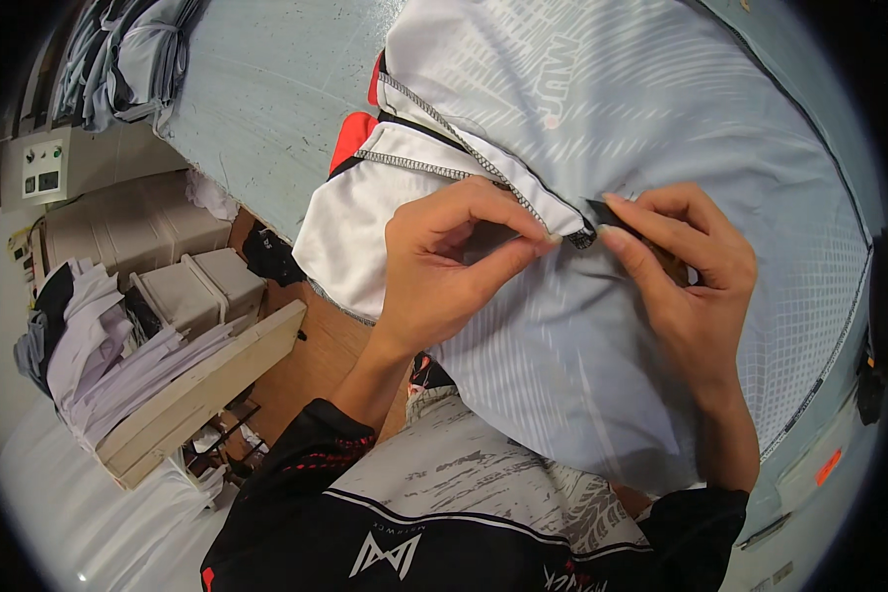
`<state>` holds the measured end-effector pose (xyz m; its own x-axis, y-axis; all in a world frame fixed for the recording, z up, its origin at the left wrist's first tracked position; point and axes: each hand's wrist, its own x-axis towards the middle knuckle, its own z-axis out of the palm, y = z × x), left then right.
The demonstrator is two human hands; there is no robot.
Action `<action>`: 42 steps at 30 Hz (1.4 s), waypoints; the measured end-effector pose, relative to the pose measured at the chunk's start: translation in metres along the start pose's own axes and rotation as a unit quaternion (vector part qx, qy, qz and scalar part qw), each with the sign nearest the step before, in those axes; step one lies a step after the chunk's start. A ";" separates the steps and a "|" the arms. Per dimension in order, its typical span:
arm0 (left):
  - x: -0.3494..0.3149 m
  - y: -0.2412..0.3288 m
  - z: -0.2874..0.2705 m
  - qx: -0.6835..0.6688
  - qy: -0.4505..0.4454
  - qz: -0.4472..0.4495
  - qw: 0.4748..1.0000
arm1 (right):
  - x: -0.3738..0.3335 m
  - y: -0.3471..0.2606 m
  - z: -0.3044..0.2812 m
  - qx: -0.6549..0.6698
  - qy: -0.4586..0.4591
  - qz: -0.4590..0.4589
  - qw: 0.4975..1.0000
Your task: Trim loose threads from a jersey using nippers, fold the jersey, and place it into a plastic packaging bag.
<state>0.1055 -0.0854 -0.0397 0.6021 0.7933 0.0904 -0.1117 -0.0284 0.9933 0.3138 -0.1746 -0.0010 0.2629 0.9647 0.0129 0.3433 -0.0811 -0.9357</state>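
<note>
A white and pale grey garment [602, 326], printed with fine line patterns and turned so its overlocked seams show, spreads over the table and down onto my lap. My left hand [454, 247] pinches the end of a seam between thumb and forefinger, close to a small dark tip of stitching [584, 235]. Just to the right, my right hand [691, 247] is closed round a small dark pointed tool [602, 209] that looks like thread snips. Its blade end pokes out beside the seam; my fingers hide most of the rest.
The garment lies on a pale blue-grey table [276, 79]. Folded dark and grey clothes [133, 59] are stacked at the far left. Below them are a control box [44, 168], beige bins [187, 286] and a wooden rack board [207, 395] beside pale fabric pieces.
</note>
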 end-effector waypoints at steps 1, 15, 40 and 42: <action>0.000 0.000 0.000 0.006 -0.006 0.007 1.000 | 0.001 0.001 -0.001 0.000 -0.001 -0.001 1.000; -0.002 -0.001 0.003 0.024 0.011 -0.018 0.999 | 0.065 0.003 0.018 -0.017 -0.038 -0.123 0.992; -0.001 0.004 -0.001 0.038 0.000 -0.023 0.999 | 0.086 0.005 0.025 0.065 -0.067 -0.053 0.994; -0.001 0.004 -0.001 0.042 -0.002 -0.021 0.999 | 0.086 0.004 0.030 0.065 -0.070 -0.049 0.994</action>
<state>0.1034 -0.0853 -0.0362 0.6075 0.7929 0.0479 -0.0198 -0.0451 0.9988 0.3111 -0.0850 -0.0141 0.1023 0.9926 0.0660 0.2393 0.0399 -0.9701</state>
